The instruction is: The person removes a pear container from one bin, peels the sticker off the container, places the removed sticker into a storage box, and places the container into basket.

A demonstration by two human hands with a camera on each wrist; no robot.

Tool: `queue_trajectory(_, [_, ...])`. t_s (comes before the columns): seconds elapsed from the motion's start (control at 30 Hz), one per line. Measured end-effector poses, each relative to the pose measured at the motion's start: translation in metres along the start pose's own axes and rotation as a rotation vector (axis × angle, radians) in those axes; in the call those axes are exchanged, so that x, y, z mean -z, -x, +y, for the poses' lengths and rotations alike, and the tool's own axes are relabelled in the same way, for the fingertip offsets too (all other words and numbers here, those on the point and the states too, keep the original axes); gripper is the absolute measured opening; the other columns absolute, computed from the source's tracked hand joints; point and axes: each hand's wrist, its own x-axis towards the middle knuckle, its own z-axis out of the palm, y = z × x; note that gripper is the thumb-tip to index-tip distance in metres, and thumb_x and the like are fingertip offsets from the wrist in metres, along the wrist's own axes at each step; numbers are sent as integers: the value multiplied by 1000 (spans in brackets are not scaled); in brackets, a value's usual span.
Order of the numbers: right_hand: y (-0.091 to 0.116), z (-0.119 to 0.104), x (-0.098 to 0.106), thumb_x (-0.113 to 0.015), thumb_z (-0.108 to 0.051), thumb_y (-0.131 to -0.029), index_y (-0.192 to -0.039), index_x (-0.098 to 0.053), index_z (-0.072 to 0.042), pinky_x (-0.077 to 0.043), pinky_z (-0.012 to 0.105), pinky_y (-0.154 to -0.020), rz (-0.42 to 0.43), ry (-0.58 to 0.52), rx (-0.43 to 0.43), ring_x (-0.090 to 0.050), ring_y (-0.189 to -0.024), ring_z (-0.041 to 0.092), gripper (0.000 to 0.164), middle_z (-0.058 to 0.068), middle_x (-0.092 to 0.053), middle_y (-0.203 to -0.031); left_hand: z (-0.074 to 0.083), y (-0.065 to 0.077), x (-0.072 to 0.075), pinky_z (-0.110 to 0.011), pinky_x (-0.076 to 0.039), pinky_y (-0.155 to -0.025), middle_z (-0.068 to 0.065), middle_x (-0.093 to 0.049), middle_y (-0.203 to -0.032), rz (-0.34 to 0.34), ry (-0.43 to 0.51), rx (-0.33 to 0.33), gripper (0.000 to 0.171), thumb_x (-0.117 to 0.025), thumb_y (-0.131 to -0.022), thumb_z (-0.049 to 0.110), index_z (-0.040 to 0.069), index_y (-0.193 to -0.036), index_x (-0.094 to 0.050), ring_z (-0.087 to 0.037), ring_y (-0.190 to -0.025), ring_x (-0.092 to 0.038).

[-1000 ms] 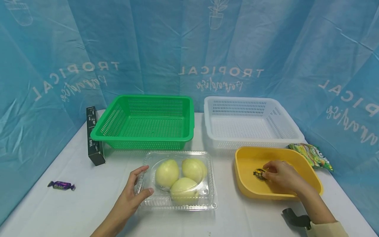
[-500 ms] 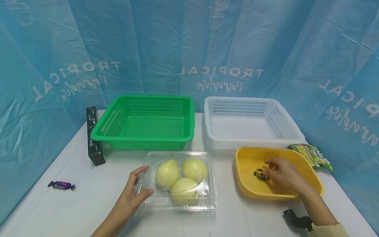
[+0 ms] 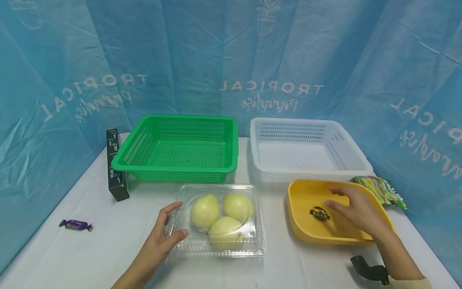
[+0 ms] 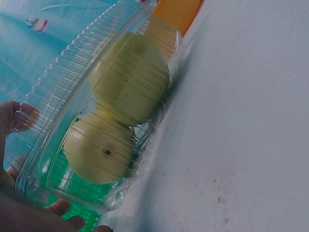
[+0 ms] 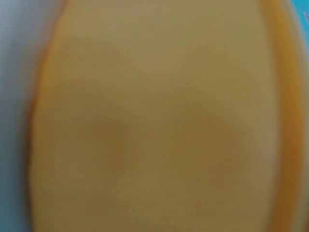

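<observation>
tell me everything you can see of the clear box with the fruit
The box looks like clear, shiny plastic, with ribbed sides and a closed lid. It sits on the white table, nearer the person than the green basket. At least three pale yellow-green fruits show inside. The left hand holds its left edge.

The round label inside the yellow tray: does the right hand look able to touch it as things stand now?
Probably yes: the right hand is over the yellow tray, and nothing visible covers the round label or blocks the way.

The right wrist view blurs the yellow basin [image 5: 154, 96] and cuts off its ends.
</observation>
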Motion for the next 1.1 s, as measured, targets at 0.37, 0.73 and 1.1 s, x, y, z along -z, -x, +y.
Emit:
queue_trajectory(0.37, [3, -6, 22, -68, -35, -86, -125, -55, 1, -38, 64, -89, 126, -5, 38, -46, -115, 44, 54, 26, -55, -123, 1, 0, 0, -77, -4, -101, -8, -5, -158, 7, -11, 12, 64, -61, -90, 24, 36, -141, -26, -42, -145, 7])
queue_trajectory(0.73, [-7, -1, 47, -65, -32, -89, -135, -45, 2, -27, 72, -90, 200, -16, 11, -29, -121, 54, 61, 33, -42, -134, 0, 1, 1, -77, -5, -101, -8, -6, -158, 4, -4, 0, 64, -62, -89, 24, 36, -141, -27, -42, -145, 6])
queue_trajectory(1.1, [-24, 9, 53, -61, -41, -90, -144, -29, 3, -24, 75, -89, 166, 12, -59, -21, -122, 55, 78, 36, -29, -143, -2, 1, 0, -76, -6, -102, -7, -8, -157, 6, 4, -16, 64, -62, -89, 22, 34, -141, -27, -41, -145, 4])
